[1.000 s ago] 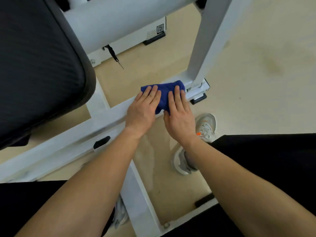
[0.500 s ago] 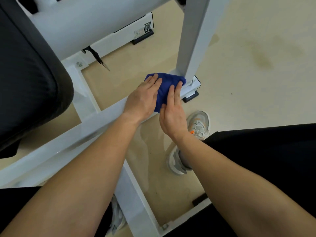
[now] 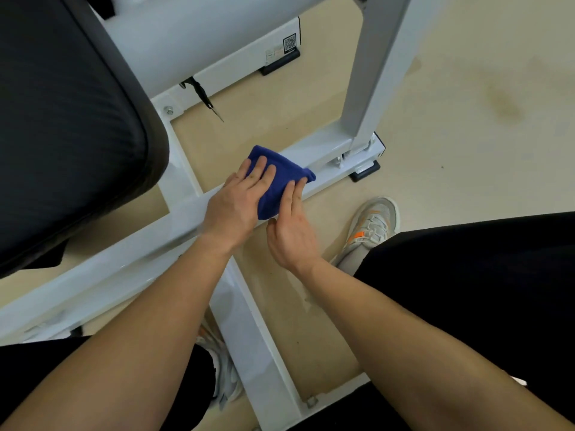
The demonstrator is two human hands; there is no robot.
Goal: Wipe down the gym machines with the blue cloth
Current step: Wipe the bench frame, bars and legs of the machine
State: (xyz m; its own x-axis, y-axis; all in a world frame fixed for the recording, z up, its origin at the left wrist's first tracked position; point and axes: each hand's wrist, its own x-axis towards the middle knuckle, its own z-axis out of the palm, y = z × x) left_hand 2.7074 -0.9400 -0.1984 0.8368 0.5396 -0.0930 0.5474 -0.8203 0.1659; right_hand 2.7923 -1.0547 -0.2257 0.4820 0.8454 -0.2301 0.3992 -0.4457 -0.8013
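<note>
2 hands, 1 blue cloth, 2 shoes and 1 black pad.

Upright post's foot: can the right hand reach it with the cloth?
Probably yes: the right hand touches the blue cloth, and the rail from there to the post's foot is bare.

Floor is smooth beige sheet, no seams showing, slight sheen. Open stretch at right is pale cream; the patch toward centre reads deeper tan. Brownish stain smeared on the pale part, upper right, blurry edges. Fainter yellowish smudge left of it, well apart. One small dark speck lower down on the same stretch. Lower centre, a pale glossy streak, wet or scuffed, cannot tell which. A few tiny dark flecks just below it. Light soft, even, from overhead; shadows faint and diffuse.
</note>
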